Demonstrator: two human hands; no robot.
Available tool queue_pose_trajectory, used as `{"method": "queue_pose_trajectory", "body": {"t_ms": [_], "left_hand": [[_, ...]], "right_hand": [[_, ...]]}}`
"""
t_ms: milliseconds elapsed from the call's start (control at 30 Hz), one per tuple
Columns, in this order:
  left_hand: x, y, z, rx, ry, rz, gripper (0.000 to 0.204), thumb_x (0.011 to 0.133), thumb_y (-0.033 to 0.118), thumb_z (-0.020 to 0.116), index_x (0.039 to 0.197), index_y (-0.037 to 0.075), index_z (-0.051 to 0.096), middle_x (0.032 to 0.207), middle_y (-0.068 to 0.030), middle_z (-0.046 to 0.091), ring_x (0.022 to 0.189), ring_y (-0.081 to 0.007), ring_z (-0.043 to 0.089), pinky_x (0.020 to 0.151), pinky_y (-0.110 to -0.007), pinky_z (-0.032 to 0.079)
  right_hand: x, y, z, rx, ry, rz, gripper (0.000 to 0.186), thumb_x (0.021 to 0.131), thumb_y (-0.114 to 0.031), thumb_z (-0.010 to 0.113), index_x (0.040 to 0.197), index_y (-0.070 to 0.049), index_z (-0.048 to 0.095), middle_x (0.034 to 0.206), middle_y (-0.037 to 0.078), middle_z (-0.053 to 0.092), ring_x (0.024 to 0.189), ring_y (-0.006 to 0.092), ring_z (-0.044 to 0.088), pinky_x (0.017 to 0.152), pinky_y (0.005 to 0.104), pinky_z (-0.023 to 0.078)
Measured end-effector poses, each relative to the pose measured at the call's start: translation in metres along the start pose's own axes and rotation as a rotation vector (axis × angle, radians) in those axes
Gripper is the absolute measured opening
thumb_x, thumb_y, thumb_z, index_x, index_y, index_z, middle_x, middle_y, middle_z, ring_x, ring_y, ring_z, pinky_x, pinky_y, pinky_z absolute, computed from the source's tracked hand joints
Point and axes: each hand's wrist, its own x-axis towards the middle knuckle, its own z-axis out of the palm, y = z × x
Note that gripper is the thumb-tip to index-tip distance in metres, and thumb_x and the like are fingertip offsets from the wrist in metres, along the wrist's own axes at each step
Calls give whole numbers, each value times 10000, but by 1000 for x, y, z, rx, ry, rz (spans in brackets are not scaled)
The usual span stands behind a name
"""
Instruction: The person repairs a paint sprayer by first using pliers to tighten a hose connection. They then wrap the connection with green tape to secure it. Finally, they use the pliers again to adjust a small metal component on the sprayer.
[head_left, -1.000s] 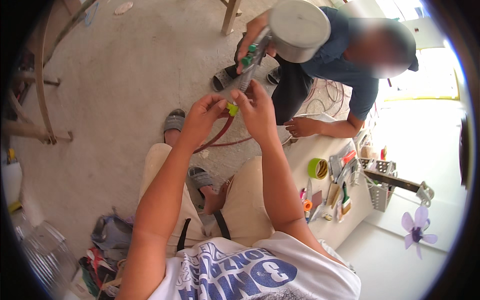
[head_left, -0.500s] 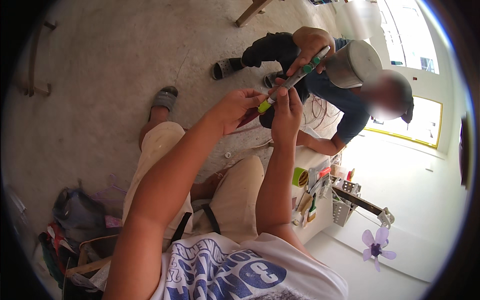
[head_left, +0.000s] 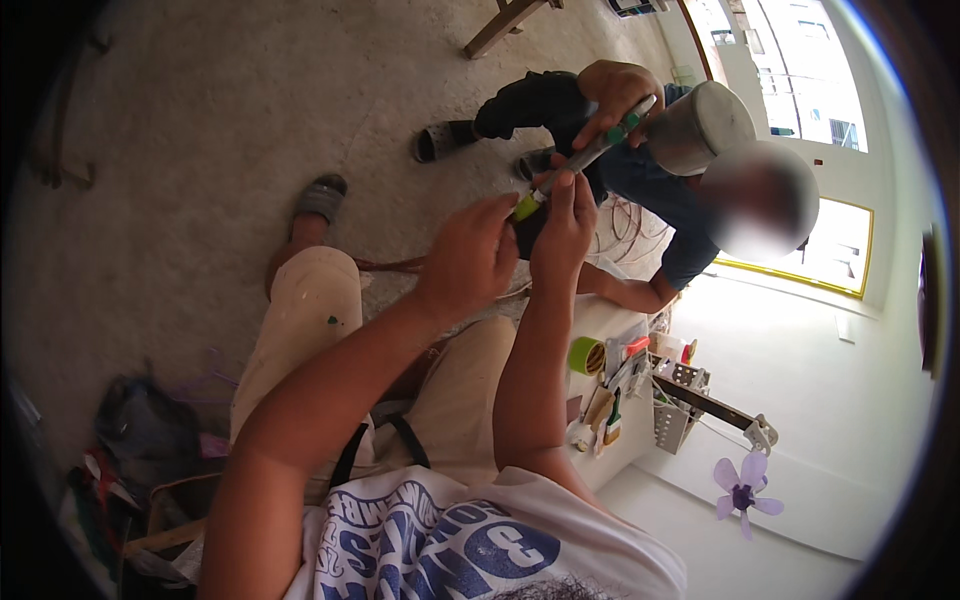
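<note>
A slim grey tube (head_left: 592,152) with green bands slants between me and a co-worker. Yellow-green tape (head_left: 526,206) sits around its lower end. My right hand (head_left: 563,225) pinches the tube just above the tape, thumb and fingers together. Beside the tape, my left hand (head_left: 468,250) is closed with curled fingers; what they grip is hidden. A dark shape shows below the tape between my hands. The co-worker's hand (head_left: 618,95) holds the tube's upper end, next to a metal cup (head_left: 702,128).
On the pale bench to my right lie a yellow-green tape roll (head_left: 587,355), a brush (head_left: 612,425) and other tools. A perforated metal bracket (head_left: 680,415) and a purple flower (head_left: 745,495) are beyond. Reddish hose (head_left: 635,225) coils on the floor. A dark bag (head_left: 145,420) lies at left.
My left hand has dropped slightly and turned, its fingers now curled beside the tape instead of pinching at the tube. My right hand keeps its pinch. The whole view has shifted a little.
</note>
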Motion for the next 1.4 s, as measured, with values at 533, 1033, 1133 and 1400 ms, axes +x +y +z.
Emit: {"method": "queue_pose_trajectory", "body": {"t_ms": [533,1033,1133,1400], "left_hand": [[35,-45,5,-1254,-715,-586,403,997,502,535,1047,106,593,889,36,519,739,-79,457,657,-223,396],[31,-58,7,-1648,-750,-837,323,995,410,582,1098,105,609,908,7,596,688,-94,529,689,-281,445],[34,-45,6,-1337,-615,-812,305,1008,361,571,1126,81,602,932,-19,625,720,-135,587,700,-324,471],[26,-12,19,-46,-162,-143,287,1016,263,506,1048,-21,522,828,-254,587,740,-492,574,651,-515,454]], "right_hand": [[-6,-29,5,70,-28,105,473,1030,-378,535,1219,54,574,1012,103,717,710,49,575,531,200,428],[-5,-24,4,207,-111,90,440,1023,-362,554,1210,37,558,1037,129,710,677,56,588,532,181,428],[1,-11,1,249,-98,61,438,1020,-356,564,1208,39,563,1043,133,712,854,114,642,702,219,486],[3,-4,6,234,-128,-20,488,1028,-335,548,1252,97,504,1091,194,680,1153,280,624,984,347,463]]}}
